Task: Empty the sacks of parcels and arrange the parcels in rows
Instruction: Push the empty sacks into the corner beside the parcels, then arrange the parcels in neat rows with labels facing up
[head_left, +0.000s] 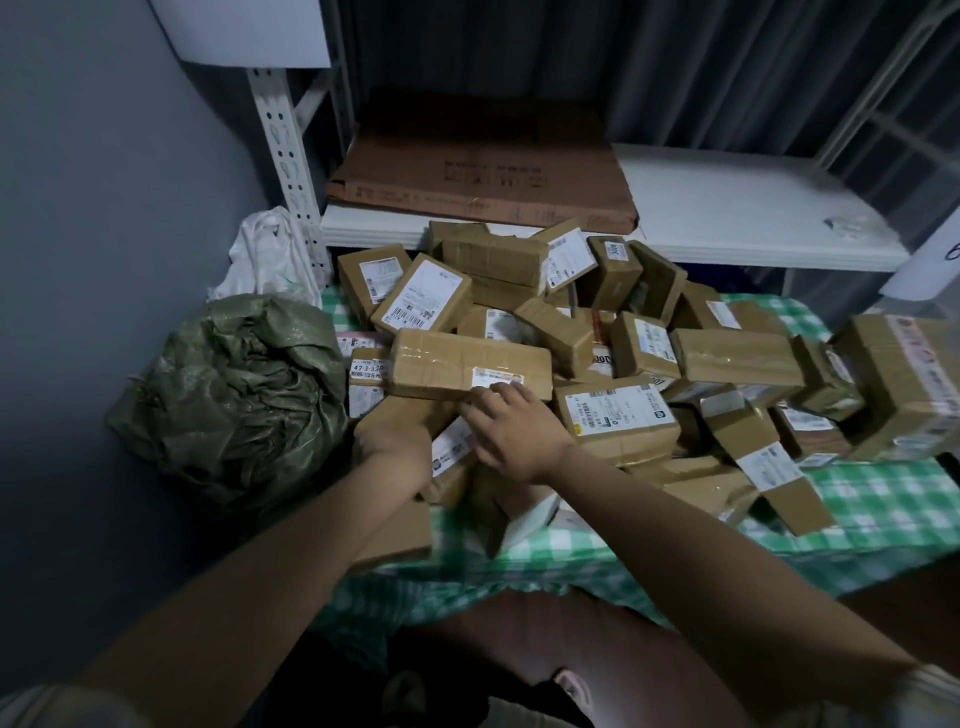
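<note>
A loose heap of several brown cardboard parcels (623, 343) with white labels covers a table with a green checked cloth (883, 499). A crumpled green woven sack (239, 395) lies at the table's left end. My left hand (389, 441) grips the near edge of a brown parcel (400, 410) at the heap's front left, its fingers hidden. My right hand (511, 423) lies with spread fingers on the parcels beside it, fingertips touching a long taped parcel (467, 364).
A white metal shelf (753, 208) stands behind the table and carries a flat brown carton (483, 171). A white plastic bag (270, 260) sits by the shelf post. A grey wall closes the left side. Checked cloth shows at the table's front right.
</note>
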